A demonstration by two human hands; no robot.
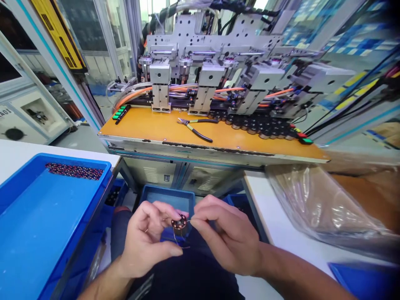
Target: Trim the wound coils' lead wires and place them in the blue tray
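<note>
A small round motor stator point(179, 225) with copper windings and a dark top is held over my lap. My left hand point(150, 237) grips it from the left, fingers on its upper edge and the thumb lower down, a little apart from it. Thin wire ends hang below the stator. My right hand point(226, 233) pinches a fine copper wire point(188, 221) that runs out from the stator's right side. On the orange bench ahead, apart from both hands, lie cutting pliers point(198, 127) with black and yellow handles, jaws to the left.
A machine with several metal clamp blocks point(161, 75) stands behind the bench point(140, 127). Many dark-topped cylindrical parts point(265, 125) sit at the bench's right. At left, a blue tray point(46, 216) holds rows of small parts point(75, 171). Plastic sheeting point(309, 196) covers the right table.
</note>
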